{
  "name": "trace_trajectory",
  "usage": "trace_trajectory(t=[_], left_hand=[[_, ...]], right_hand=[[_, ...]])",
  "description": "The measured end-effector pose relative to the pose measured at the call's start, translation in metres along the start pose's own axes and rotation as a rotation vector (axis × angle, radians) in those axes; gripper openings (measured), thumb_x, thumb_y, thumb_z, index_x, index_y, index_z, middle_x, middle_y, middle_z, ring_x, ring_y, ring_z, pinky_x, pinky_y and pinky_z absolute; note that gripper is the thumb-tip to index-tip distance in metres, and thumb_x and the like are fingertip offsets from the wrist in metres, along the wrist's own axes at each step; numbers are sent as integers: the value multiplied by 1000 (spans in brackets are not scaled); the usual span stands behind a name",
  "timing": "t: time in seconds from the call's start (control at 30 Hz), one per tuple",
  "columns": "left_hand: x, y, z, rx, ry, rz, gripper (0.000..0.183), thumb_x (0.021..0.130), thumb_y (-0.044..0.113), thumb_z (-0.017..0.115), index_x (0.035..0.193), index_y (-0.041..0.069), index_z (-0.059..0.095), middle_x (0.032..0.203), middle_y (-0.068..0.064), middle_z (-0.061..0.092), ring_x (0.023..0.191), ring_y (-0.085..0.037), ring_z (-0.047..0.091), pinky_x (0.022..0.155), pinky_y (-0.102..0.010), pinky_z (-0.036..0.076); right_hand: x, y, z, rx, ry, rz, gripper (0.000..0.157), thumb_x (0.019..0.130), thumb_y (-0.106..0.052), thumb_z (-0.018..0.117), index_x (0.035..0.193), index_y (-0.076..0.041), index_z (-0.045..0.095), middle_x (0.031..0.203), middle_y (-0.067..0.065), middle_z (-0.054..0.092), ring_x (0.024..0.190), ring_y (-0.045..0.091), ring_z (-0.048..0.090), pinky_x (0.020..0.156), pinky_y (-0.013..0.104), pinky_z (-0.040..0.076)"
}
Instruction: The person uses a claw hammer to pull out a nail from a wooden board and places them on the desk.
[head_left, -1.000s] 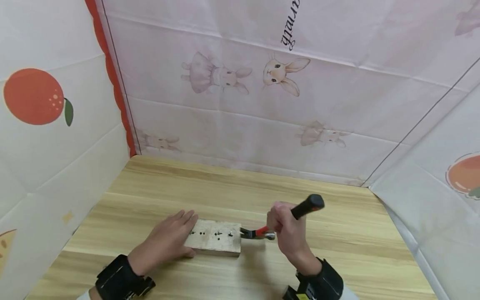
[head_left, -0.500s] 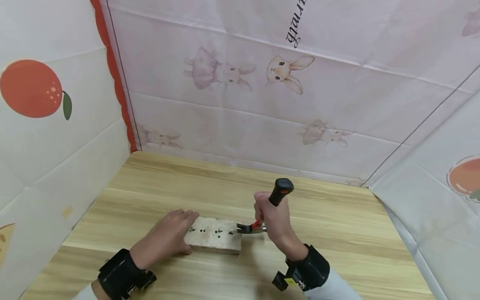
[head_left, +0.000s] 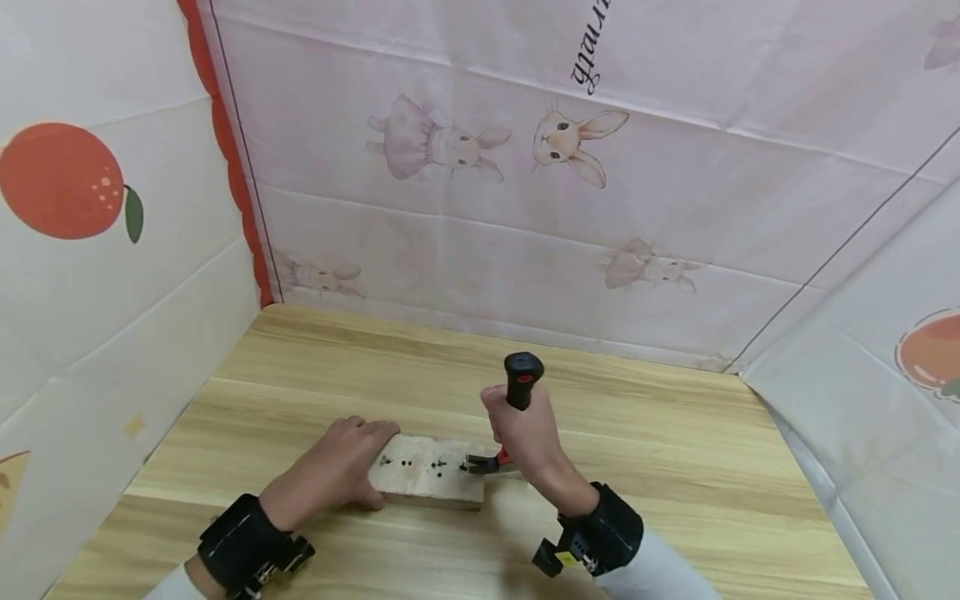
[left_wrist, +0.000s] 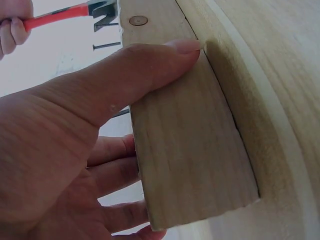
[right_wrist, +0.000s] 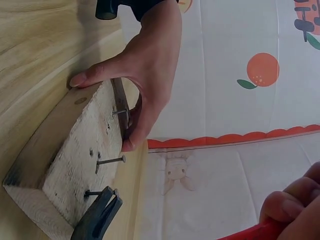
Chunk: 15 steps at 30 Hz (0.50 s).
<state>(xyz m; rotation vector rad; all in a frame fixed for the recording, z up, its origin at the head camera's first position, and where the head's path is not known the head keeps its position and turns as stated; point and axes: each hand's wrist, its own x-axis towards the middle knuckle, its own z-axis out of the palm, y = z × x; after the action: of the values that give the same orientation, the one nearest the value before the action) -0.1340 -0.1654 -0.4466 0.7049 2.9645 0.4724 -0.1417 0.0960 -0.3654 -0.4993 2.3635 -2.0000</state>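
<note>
A pale wooden block (head_left: pixel 423 479) lies on the table, several dark holes in its top. My left hand (head_left: pixel 330 467) grips its left end, thumb on the near side and fingers on the far side, as the left wrist view confirms on the block (left_wrist: pixel 185 140). Nails stick up from the block; one bare nail (right_wrist: pixel 111 161) shows mid-block in the right wrist view. My right hand (head_left: pixel 528 433) holds a claw hammer (head_left: pixel 523 379) by its red and black handle, the grip end pointing up. The hammer's forked claw (right_wrist: pixel 100 215) is at the nail nearest the block's right end.
The wood-grain table (head_left: pixel 675 467) extends around the block. A pink rabbit-print sheet (head_left: pixel 480 192) hangs behind it, with white fruit-print sheets (head_left: pixel 135 317) at the sides. Black camera straps (head_left: pixel 243 542) wrap both wrists.
My right hand has moved left with the hammer, bringing the claw from beside the block's right end to over its top at the nail. The handle has swung more upright. My left hand keeps its hold.
</note>
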Motion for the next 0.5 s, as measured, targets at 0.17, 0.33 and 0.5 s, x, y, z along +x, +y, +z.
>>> trace_trajectory(t=[0.17,0.33,0.5], left_hand=[[1,-1,1,7,-4,3,90,56,36,102,132,8,64,126,-7,73,105,-32,64,98,-54,52],[1,-1,1,26,19,7,89,55,37,101,131,8,65,123,-5,74,101,-30,64,95,-52,53],[0,0,0,22,15,-9,88,55,36,102,129,7,65,121,-5,75,99,-29,63,94,-52,53]], right_hand=[[0,1,3,-13,-1,46,48,98,-25,51,57,-5,35,51,-8,29,44,10,26,48,24,21],[2,1,6,-20,7,39,47,98,-23,51,58,-4,35,52,-6,29,43,10,25,47,24,21],[3,-2,11,-13,13,50,48,99,-22,51,57,-3,35,50,-7,29,41,10,24,45,25,21]])
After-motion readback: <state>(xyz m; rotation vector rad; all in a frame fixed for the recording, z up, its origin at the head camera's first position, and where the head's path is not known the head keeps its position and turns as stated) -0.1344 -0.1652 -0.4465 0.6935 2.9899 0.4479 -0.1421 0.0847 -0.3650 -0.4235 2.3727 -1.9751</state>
